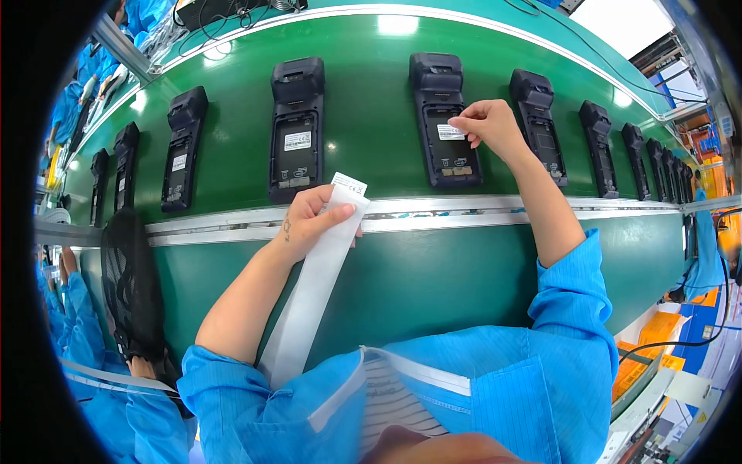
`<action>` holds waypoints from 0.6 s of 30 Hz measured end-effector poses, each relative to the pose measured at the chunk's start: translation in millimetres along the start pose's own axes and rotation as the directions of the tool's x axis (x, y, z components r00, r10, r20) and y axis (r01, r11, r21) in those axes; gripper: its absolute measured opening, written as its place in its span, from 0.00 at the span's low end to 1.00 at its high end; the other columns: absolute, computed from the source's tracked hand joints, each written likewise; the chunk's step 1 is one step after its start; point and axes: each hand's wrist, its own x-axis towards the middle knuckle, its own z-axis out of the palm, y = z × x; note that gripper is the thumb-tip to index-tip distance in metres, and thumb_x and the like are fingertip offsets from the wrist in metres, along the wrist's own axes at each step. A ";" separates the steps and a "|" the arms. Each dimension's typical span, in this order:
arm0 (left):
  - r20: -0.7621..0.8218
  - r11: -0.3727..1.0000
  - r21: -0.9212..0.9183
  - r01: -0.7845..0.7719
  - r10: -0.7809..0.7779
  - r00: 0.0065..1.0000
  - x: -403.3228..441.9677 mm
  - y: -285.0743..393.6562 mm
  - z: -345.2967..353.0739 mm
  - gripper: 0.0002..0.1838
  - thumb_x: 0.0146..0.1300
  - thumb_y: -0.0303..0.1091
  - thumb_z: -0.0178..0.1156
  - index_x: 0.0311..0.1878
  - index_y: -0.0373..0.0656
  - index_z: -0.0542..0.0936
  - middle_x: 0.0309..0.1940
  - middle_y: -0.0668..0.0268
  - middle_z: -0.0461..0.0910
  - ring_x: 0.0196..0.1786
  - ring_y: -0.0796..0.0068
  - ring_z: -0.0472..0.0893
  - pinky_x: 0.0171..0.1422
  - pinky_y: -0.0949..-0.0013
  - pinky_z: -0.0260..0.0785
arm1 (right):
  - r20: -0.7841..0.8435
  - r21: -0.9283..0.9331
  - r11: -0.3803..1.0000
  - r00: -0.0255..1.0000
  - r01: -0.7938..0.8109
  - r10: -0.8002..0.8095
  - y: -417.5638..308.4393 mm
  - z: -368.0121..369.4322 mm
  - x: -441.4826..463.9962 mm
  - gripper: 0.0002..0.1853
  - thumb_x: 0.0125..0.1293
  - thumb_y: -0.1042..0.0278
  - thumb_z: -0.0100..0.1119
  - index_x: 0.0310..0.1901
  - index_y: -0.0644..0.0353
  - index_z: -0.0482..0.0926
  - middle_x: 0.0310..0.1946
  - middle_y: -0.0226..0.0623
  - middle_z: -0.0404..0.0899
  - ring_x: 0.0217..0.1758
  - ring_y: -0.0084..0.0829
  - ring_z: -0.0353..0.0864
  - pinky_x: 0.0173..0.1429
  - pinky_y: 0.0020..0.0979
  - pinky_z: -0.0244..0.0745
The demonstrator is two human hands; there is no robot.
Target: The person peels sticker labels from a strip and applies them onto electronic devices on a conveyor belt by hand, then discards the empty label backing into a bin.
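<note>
My left hand [313,220] grips a long white label strip [318,290] between thumb and fingers; the strip hangs down toward my lap, and a printed label shows at its top end. My right hand [488,130] has thumb and forefinger pinched at the right edge of a white label [450,132] in the open back of a black handheld device [447,158]. Left of it lies another black device [297,166] with a white label in its recess. The device to the right [545,143] shows no white label in its visible recess.
More black devices stretch along the green belt [363,116] on both sides. A metal rail [440,223] runs along the belt's near edge. At the left are people in blue clothing and a black mesh item [130,286]. Orange bins [645,348] stand at the lower right.
</note>
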 end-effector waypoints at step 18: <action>0.095 0.998 -0.066 -0.017 0.023 0.995 12.5 -5.7 17.4 0.12 0.59 0.34 0.53 0.39 0.34 0.73 0.29 0.57 0.78 0.31 0.71 0.80 0.35 0.72 0.72 | 0.005 -0.755 0.647 0.988 0.106 -0.156 -12.7 6.3 0.5 0.16 0.51 0.57 0.64 0.24 0.64 0.75 0.22 0.42 0.78 0.28 0.36 0.79 0.33 0.33 0.74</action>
